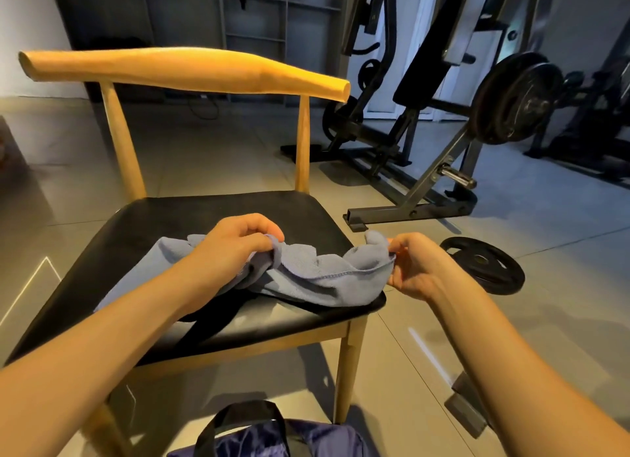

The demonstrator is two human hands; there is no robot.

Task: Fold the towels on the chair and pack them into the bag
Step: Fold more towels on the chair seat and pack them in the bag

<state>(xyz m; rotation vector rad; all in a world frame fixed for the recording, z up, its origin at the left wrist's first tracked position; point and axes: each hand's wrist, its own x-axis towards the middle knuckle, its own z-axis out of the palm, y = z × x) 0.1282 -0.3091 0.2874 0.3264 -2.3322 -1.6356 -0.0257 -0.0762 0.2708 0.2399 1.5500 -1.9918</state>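
A grey-blue towel point(317, 279) lies crumpled on the black seat of a wooden chair point(218, 214). My left hand point(235, 241) grips a bunched part of the towel near its middle. My right hand point(412, 269) pinches the towel's right corner just past the seat's right edge. The hemmed edge sags between the two hands. A dark strip point(211, 323), perhaps a strap or another cloth, shows under the towel at the seat's front. A dark blue bag point(272, 436) with black handles sits on the floor below the chair's front edge.
A weight plate point(484, 264) lies flat on the tiled floor right of the chair. Behind it stands a weight bench frame point(426, 183) loaded with plates. A grey object point(467, 405) sits on the floor near my right forearm. Dark shelving lines the back wall.
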